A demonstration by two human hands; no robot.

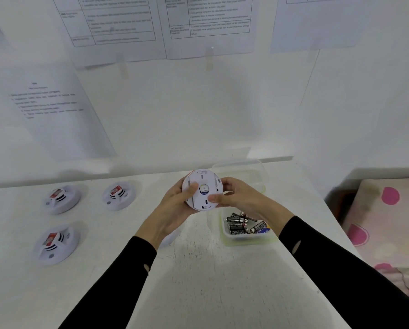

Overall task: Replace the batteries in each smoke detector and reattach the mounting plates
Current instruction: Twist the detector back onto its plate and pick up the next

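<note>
1. Item: smoke detector [202, 189], a white round disc. It is held in the air above the table [210, 281], mid-scene, with its flat back turned up toward the camera.
2. The back appears to carry the mounting plate [205, 179]. The view is too blurred to tell whether it is locked home.
3. Handling, judged: light, with a stiff moulded shell and smooth plastic that is rather slippery. The small tabs and clips are likely its weak points. It is best taken by the rim at opposite sides, leaving the face free for a twist.
4. Left hand [175, 207]: the fingers are curled round the left rim from behind and the thumb lies on the face, so it is gripping the detector.
5. Right hand [239, 198]: it grips the right rim, with the thumb pressed on the face low of centre.
6. Other stock, left of the table: far-left detector [62, 199], far-middle detector [119, 195] and near-left detector [56, 244]. Each rests apart from the others and shows a red-and-white part on top.
7. Near right: battery tub [227, 238], holding loose batteries [240, 225].
8. Far right, behind the held unit: clear tub [258, 167].
</note>
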